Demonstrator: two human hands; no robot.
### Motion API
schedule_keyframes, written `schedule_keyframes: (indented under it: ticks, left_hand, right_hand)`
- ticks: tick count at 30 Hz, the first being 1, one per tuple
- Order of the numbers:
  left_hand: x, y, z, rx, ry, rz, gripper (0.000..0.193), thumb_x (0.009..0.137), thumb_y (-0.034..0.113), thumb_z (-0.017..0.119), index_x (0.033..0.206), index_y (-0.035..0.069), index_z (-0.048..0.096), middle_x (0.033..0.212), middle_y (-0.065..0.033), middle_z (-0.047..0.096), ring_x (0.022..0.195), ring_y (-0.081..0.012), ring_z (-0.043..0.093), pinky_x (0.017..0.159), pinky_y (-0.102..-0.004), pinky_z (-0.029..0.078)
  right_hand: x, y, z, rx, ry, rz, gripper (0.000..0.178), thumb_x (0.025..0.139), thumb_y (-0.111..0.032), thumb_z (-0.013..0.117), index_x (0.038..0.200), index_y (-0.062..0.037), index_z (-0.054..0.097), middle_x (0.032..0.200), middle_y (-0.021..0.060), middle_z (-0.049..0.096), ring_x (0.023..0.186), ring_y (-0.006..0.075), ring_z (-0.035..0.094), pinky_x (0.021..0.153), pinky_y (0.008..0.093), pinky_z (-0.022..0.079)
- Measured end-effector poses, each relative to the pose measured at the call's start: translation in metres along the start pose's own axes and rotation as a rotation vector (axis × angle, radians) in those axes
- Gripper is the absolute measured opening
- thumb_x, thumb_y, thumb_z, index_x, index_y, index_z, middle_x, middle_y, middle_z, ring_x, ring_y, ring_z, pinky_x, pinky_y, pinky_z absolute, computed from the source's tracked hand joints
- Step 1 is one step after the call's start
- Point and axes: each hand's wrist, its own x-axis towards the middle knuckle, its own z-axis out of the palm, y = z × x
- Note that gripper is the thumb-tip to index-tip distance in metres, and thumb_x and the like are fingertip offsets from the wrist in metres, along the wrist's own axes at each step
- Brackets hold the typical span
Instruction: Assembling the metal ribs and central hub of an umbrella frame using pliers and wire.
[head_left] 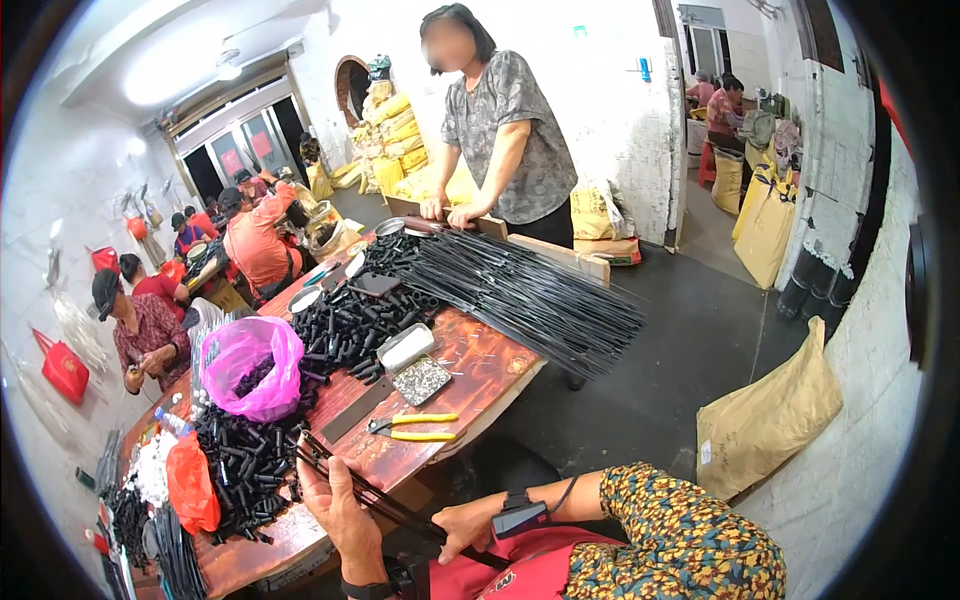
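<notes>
A few thin black rods (395, 508) slant between my two hands at the table's near edge. My left hand (342, 515) holds their upper ends between the thumb and fingers, near the pile of short black tubular parts. My right hand (466, 526) is closed round the rods lower down, close to my red apron (530, 570). Yellow-handled cutting pliers (412, 428) lie on the table just beyond my hands. Beside them are a flat metal bar (358, 408) and a tray of small metal pieces (421, 380).
Black tubular parts (350, 325) cover much of the wooden table (490, 372), with a pink bag (250, 370) and an orange bag (191, 485) among them. Long black rods (530, 290) overhang the far right edge. A person stands behind the table; others sit at left. A sack (770, 415) leans right.
</notes>
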Motion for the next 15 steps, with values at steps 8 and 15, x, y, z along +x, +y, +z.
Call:
schedule_keyframes:
  ticks: [8,15]
  left_hand:
    - [0.011,-0.003,-0.006,0.047,-0.014,-0.147,0.053,0.099,0.015,0.052,0.147,0.011,0.031,0.095,0.0022,0.056,0.074,-0.0042,0.053,0.062,-0.0186,0.046]
    - [0.037,-0.026,-0.007,-0.034,-0.171,-0.203,0.046,0.103,0.023,0.041,0.144,0.005,0.031,0.086,-0.0056,0.054,0.066,-0.0133,0.054,0.057,-0.0266,0.049]
  right_hand:
    - [-0.015,-0.125,-0.092,0.297,0.553,-0.477,0.021,0.09,-0.02,0.067,0.102,-0.0032,0.069,0.082,-0.0004,0.065,0.077,0.0047,0.056,0.066,0.0236,0.047]
    - [-0.002,-0.143,-0.122,0.583,0.496,-0.47,0.026,0.088,-0.014,0.068,0.105,0.0065,0.066,0.078,0.0078,0.067,0.057,0.0109,0.061,0.048,0.0256,0.051]
